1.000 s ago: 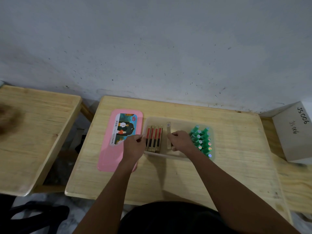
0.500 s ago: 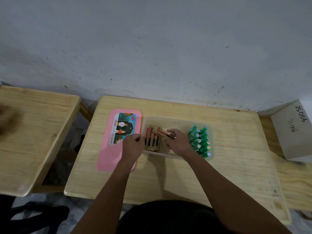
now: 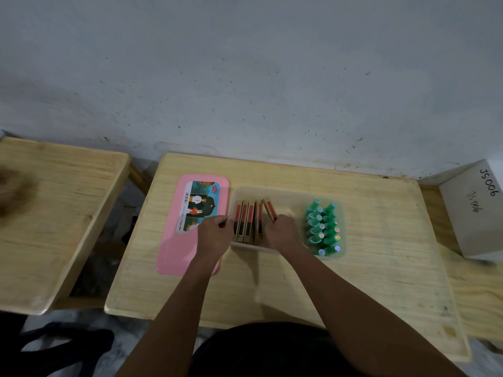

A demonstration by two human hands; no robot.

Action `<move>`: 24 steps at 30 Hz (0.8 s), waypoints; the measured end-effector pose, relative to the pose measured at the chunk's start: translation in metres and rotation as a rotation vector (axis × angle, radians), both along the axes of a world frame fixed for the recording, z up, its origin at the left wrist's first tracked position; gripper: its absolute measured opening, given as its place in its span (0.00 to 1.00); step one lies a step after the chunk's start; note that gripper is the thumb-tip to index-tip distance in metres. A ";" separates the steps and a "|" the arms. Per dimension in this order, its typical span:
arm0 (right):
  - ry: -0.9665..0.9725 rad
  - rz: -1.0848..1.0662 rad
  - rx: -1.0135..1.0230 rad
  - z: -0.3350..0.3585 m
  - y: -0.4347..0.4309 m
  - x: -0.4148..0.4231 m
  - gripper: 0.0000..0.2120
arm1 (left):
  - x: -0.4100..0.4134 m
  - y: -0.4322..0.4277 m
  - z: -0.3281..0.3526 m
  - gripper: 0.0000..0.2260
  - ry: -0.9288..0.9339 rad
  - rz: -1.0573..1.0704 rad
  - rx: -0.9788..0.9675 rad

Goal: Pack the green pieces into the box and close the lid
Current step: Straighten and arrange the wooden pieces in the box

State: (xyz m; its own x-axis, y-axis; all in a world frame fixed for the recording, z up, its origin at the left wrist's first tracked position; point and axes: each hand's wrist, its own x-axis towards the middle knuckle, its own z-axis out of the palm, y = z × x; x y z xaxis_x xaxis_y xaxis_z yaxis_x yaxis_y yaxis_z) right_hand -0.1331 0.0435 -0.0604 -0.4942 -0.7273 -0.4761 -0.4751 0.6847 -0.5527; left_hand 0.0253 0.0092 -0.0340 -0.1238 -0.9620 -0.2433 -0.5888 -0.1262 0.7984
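Observation:
A translucent box (image 3: 288,193) lies on the wooden table (image 3: 381,268). Several green pieces (image 3: 322,227) with coloured caps stand in rows at its right end. Several flat tan-and-red packets (image 3: 246,221) stand on edge at its left end. My right hand (image 3: 281,232) pinches one more tan-and-red packet (image 3: 269,209), tilted against that row. My left hand (image 3: 215,235) grips the box's left rim. The pink lid (image 3: 177,254), with a picture label, lies flat on the table to the left of the box.
A white carton (image 3: 473,213) marked JS006 sits at the right edge. A second wooden table (image 3: 54,213) stands to the left across a gap. A grey wall runs behind both tables. Dark cloth lies on the floor at lower left.
My right hand lifted a packet from the middle of the box and carried it left, tilting it against the row. My left hand stayed at the box's left rim.

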 end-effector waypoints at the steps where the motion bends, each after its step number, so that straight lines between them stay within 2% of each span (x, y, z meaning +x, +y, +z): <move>1: 0.006 -0.005 0.011 0.000 -0.002 0.002 0.25 | 0.000 0.000 0.000 0.12 0.006 0.007 0.008; 4: 0.023 0.020 0.033 0.001 -0.004 0.002 0.27 | 0.000 0.001 0.000 0.12 0.019 0.023 0.024; 8: -0.022 0.089 0.022 0.007 0.001 -0.002 0.20 | 0.000 0.001 0.000 0.12 0.026 0.022 0.023; 11: -0.050 0.029 0.002 0.006 0.005 -0.008 0.16 | 0.000 0.001 0.000 0.12 0.024 0.025 0.029; 17: -0.018 0.139 0.023 0.009 -0.002 -0.009 0.19 | 0.000 0.002 0.001 0.11 0.019 0.009 0.029; 24: -0.031 0.228 0.027 0.008 -0.003 -0.009 0.15 | 0.000 0.002 0.003 0.12 0.011 -0.002 0.020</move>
State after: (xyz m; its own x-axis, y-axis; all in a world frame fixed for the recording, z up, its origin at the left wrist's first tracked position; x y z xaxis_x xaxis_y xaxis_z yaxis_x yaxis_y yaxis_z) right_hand -0.1422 0.0400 -0.0519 -0.3035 -0.8050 -0.5098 -0.6020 0.5767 -0.5523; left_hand 0.0252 0.0113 -0.0313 -0.1287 -0.9568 -0.2608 -0.5806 -0.1405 0.8020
